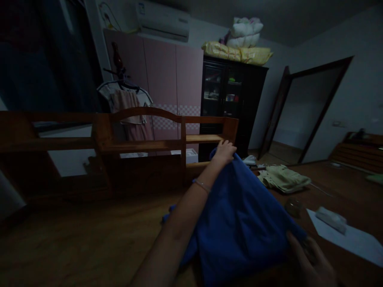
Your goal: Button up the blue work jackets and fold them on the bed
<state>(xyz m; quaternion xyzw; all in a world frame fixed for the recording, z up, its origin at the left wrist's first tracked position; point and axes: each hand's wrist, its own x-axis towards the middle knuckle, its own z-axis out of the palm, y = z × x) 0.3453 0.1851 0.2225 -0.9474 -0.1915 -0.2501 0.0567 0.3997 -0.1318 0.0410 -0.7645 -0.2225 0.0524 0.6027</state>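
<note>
Dim, underexposed, cool-toned view; left edge darkest. Black cabinet (253, 99) sinks into shadow. Wide-angle distortion slants door frame (326, 109). Right fingers (299, 252) shadowed, soft, perhaps motion-blurred.

Matt blue cloth (239, 215), smooth wooden desktop (89, 239)

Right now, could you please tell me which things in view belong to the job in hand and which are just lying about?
In the job:
Blue cloth
Left grip, holding it
Right grip, at its edge

Apparently lying about:
Pale garment
White sheet
Packet on it
</note>
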